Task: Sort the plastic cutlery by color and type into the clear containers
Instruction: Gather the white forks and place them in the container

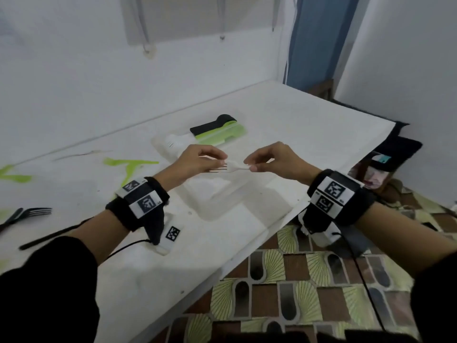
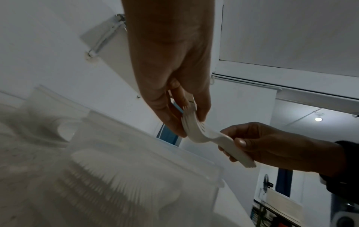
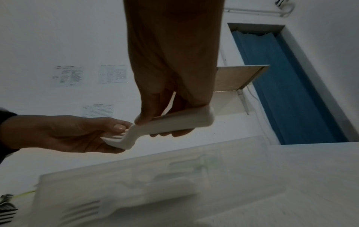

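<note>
A white fork (image 1: 228, 167) hangs in the air above the near clear container (image 1: 222, 194), pinched at its tines by the left hand (image 1: 197, 162) and at its handle by the right hand (image 1: 274, 160). White forks already lie in that container, and the far container (image 1: 173, 142) holds white, green and black pieces, so sorting looks well begun. Left on the table (image 1: 296, 125): green cutlery (image 1: 128, 164) at far left and a black fork (image 1: 34, 212) at near left.

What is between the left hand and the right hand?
A white plastic fork spans the gap: left hand pinches the tines, right hand the handle. All three views show it.
</note>
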Demonstrator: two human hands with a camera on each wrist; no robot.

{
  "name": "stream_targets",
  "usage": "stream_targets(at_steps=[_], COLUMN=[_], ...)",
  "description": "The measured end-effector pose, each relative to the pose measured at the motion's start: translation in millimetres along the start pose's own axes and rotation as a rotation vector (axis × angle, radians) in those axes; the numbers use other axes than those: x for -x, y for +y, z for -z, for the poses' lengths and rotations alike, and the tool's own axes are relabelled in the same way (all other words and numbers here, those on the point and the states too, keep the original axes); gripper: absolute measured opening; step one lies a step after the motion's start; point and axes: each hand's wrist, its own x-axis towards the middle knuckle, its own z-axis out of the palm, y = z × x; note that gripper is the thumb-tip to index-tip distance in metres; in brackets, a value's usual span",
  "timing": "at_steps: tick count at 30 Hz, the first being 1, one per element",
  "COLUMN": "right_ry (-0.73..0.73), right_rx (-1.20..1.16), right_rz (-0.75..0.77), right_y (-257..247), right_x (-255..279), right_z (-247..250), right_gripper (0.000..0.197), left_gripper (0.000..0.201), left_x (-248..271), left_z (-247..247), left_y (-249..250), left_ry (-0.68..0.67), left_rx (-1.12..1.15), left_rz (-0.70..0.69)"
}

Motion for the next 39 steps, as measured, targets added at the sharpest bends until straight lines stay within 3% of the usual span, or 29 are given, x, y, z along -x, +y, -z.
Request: stream_targets(at_steps=[10, 16, 25, 31, 35, 39], right_ry=[-0.365, -0.58, -0.74, -0.781, -0.798, -0.848], right_rx=[0.099, 0.139, 0.151, 0.124, 0.085, 0.037], right_rz=[0.183, 0.308, 0.495, 0.581, 0.671, 0.656], right_y=[14, 32, 61, 77, 79, 83], right_x=[-72, -91, -114, -112, -114, -116], right_z=[-1, 0, 6, 0, 1, 5], right_gripper=[0.026, 0.023, 0.028, 0.025, 0.024, 0.024], left_gripper=[0.022, 0.024, 0.022, 0.025, 0.025, 0.026], left_x=[-8, -6, -1, 10, 15, 17], left_z=[17, 4, -13, -22, -29, -33], left_y=[-5, -7, 3, -5, -1, 0], left_ry=[-0.079, -0.073, -0.017, 0.008, 0.041, 0.022], left_rx=[-0.32, -0.327, -0.288, -0.381, -0.457, -0.45], left_rz=[0.182, 0.239, 0.329, 0.412, 0.389, 0.346])
